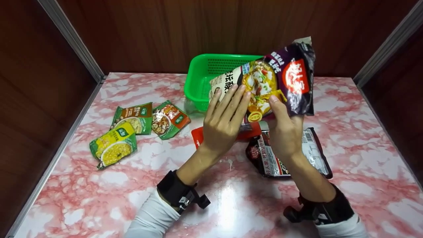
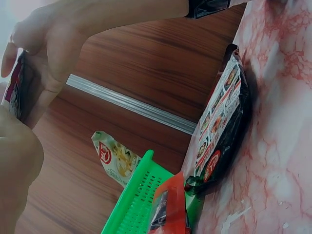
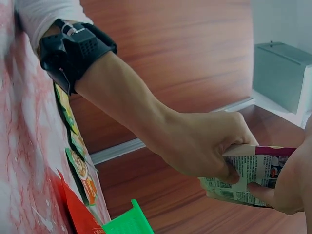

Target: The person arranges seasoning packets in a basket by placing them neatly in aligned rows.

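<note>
Both hands hold a purple and cream food packet point(image 1: 295, 76), with a soup dish pictured on its front, tilted above the table. The left hand point(image 1: 223, 124) grips its cream end, fingers across the front and the thumb on the printed back in the right wrist view. At the purple end, the right hand point(image 1: 286, 135) pinches the packet, thumb on the front. Behind them stands a green basket point(image 1: 195, 77), partly covered by the held packet. A cream packet point(image 2: 117, 158) with a red logo sticks up at the basket in the left wrist view.
A red packet point(image 1: 198, 135) lies below the basket, partly under the left hand. A black packet point(image 1: 272, 162) lies under the right forearm. At left are a yellow-green corn packet point(image 1: 114, 145), a brown-green packet point(image 1: 137, 117) and an orange-green packet point(image 1: 170, 119). Wooden panels point(image 1: 148, 36) enclose the table.
</note>
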Motion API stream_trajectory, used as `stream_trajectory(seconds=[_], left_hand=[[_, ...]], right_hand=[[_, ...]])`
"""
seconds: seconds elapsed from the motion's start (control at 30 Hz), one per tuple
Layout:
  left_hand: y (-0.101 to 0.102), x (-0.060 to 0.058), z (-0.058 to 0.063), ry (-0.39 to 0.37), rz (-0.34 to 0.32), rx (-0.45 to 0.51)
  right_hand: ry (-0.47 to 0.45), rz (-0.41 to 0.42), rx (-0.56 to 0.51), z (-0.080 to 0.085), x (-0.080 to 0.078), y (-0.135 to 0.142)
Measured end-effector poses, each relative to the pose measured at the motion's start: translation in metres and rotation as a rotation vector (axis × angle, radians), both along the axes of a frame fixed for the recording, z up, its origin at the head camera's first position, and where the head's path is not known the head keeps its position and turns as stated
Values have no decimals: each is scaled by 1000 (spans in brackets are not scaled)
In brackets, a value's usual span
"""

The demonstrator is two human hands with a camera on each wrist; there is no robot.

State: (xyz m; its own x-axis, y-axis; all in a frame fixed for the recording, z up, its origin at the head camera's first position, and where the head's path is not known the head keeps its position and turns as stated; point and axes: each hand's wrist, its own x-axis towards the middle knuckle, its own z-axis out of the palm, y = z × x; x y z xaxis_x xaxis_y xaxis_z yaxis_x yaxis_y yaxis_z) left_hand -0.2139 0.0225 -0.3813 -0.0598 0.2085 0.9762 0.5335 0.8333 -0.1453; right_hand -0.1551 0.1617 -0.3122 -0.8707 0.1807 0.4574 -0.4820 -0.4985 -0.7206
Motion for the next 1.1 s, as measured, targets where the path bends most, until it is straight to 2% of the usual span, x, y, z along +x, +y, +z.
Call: stream_trajectory(seconds=[0.17,0.4,0.6,0.93,1.1], left_hand=[[0,1,-1,6,3,-22],[0,0,-1,12,2,-28],[0,1,-1,13,-8,-31],[-1,2,1,22,-12,-21],[1,2,-2,9,-9,-13]], right_hand=[[-24,24,-39,-3,-1,2],[46,72,-93,-2,0,1],[85,40,-99,-2,-1,-1],[91,21,-194,-4,-3,-5],[102,-44,-226,-3,-3,-7]])
